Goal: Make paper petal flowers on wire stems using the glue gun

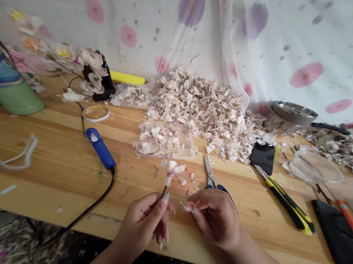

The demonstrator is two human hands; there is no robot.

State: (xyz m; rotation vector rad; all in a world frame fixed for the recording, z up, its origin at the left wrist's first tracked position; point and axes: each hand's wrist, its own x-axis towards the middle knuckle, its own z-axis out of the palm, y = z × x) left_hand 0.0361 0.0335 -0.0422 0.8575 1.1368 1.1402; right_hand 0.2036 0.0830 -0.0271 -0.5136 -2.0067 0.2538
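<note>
Left hand (146,217) pinches a dark stem (164,190) between thumb and fingers, its flower (172,168) upright above them; right hand (216,216) is just beside, fingers drawn narrow, though whether they grip anything I cannot tell. On the tabletop (58,202), a clear box (187,147) of petals (154,139) sits beyond the flower, a pale pile (202,104) behind it. Scissors (209,170) lie partly hidden by the right hand, a blue tool (102,150) off to the left
</note>
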